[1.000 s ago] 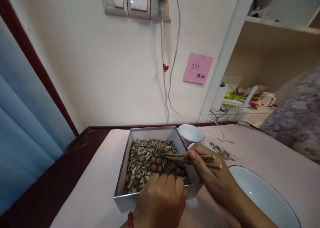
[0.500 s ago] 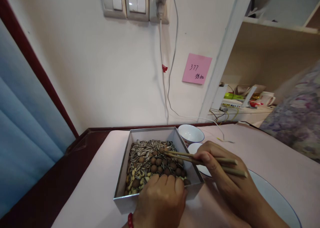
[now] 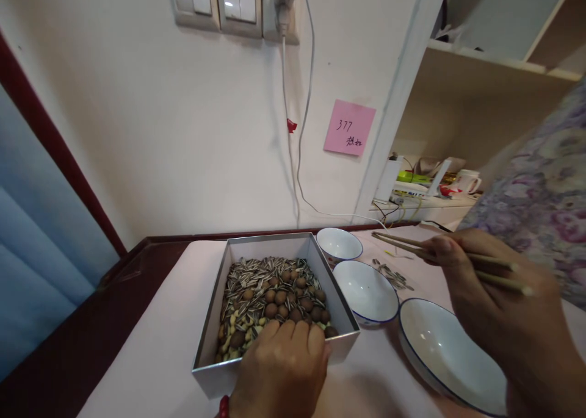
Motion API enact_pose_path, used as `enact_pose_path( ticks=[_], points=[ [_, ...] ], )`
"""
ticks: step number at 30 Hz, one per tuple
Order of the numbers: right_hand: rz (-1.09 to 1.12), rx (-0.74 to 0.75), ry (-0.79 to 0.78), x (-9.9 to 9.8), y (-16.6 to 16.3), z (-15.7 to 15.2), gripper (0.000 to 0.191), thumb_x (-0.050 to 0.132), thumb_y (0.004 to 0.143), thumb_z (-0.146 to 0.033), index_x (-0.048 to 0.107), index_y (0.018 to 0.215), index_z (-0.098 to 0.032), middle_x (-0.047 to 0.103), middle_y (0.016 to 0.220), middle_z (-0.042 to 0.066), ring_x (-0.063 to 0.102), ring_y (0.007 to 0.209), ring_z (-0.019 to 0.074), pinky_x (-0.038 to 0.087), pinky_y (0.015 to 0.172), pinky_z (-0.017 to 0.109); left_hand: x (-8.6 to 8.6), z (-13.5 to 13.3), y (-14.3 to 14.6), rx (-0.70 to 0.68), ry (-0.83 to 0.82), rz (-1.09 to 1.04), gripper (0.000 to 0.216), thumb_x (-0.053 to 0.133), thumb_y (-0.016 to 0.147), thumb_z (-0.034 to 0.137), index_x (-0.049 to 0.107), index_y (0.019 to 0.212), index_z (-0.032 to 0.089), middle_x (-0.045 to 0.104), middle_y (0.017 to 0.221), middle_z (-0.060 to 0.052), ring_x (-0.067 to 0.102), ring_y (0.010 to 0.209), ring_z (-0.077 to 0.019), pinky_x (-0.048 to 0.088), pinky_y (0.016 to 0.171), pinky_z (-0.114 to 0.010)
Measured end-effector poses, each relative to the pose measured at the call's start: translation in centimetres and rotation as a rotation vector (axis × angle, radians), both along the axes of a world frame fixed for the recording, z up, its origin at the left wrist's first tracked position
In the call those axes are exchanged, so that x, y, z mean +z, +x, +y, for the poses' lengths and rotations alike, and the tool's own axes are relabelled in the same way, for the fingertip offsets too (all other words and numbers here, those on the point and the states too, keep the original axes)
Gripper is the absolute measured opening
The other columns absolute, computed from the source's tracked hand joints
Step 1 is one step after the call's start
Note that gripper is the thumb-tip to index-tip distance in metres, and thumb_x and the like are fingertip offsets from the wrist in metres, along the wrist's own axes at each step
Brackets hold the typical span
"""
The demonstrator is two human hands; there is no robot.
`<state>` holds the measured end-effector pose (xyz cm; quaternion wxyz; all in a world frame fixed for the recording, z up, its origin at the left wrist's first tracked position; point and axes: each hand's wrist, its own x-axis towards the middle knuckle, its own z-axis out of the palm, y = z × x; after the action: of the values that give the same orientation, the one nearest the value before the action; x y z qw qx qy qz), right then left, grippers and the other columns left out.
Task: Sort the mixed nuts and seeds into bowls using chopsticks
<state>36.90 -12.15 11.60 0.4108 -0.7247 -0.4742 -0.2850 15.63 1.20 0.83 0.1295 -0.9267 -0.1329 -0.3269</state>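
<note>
My right hand [image 3: 499, 302] is closed round a pair of wooden chopsticks [image 3: 412, 245]. Their tips point left, above the table beyond the bowls; whether a seed is pinched there is too small to tell. My left hand [image 3: 284, 360] is closed over the front rim of a square grey-white box [image 3: 210, 320], with its fingertips hidden. Inside the box lie striped sunflower seeds [image 3: 249, 277], round brown balls [image 3: 270, 311] like nuts, and pale yellow beans or peanuts [image 3: 229, 345]. A small pile of sunflower seeds [image 3: 392, 276] lies on the table to the right of the bowls.
Three white blue-rimmed bowls run down the box's right side: a small bowl [image 3: 339, 244], a medium bowl [image 3: 366, 290] and a large bowl [image 3: 453, 351]. A white cable [image 3: 339, 214] drops from the wall socket onto the table. Floral fabric [image 3: 535, 168] hangs at the right.
My right hand has lifted the chopsticks out of the box and carried them right, past the bowls. My left hand stays on the box rim. The view has turned slightly right.
</note>
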Motion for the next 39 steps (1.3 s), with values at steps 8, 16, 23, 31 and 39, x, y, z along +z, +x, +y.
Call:
enact_pose_path(
  ticks=[8,16,23,31,39],
  points=[
    [0.179,0.090,0.041,-0.3,-0.6,0.2,0.028,0.050,0.098,-0.047,0.066,0.087,-0.026,0.069,0.082,0.005,0.065,0.076,0.0233,0.046,0.064,0.035,0.2,0.0,0.0,-0.001,0.016,-0.012,0.018,0.054,0.091,0.026,0.049,0.074,0.024,0.056,0.063,0.001,0.054,0.055,-0.0208,0.038,0.054,-0.037],
    [0.384,0.437,-0.190,-1.0,-3.7,2.0,0.034,0.047,0.100,-0.044,0.062,0.080,-0.023,0.062,0.074,0.001,0.060,0.069,0.0172,0.045,0.059,0.028,0.2,-0.1,-0.1,0.002,-0.008,-0.006,0.017,0.053,0.091,0.025,0.048,0.074,0.025,0.056,0.063,0.002,0.053,0.055,-0.0218,0.037,0.055,-0.037],
    [0.329,0.417,-0.314,-2.6,-5.0,3.8,0.038,0.042,0.102,-0.043,0.047,0.070,-0.023,0.052,0.069,0.000,0.048,0.062,0.0148,0.038,0.057,0.027,0.1,-0.1,-0.1,0.013,0.012,0.002,0.019,0.057,0.089,0.026,0.047,0.073,0.025,0.055,0.063,0.002,0.054,0.054,-0.0212,0.036,0.054,-0.038],
    [0.347,0.385,-0.330,-3.6,-4.7,4.6,0.039,0.040,0.102,-0.044,0.045,0.069,-0.023,0.052,0.070,-0.001,0.049,0.064,0.0150,0.037,0.058,0.027,0.1,-0.1,-0.1,0.001,0.006,0.008,0.017,0.054,0.090,0.025,0.047,0.075,0.026,0.055,0.063,0.002,0.054,0.053,-0.0226,0.040,0.053,-0.039],
    [0.414,0.385,-0.288,-3.8,-4.4,4.5,0.040,0.042,0.101,-0.047,0.050,0.070,-0.022,0.052,0.068,0.000,0.049,0.062,0.0155,0.038,0.059,0.029,0.2,-0.1,-0.1,-0.001,0.005,0.015,0.016,0.052,0.091,0.026,0.047,0.075,0.025,0.055,0.064,0.002,0.054,0.054,-0.0227,0.040,0.052,-0.039]
  ],
)
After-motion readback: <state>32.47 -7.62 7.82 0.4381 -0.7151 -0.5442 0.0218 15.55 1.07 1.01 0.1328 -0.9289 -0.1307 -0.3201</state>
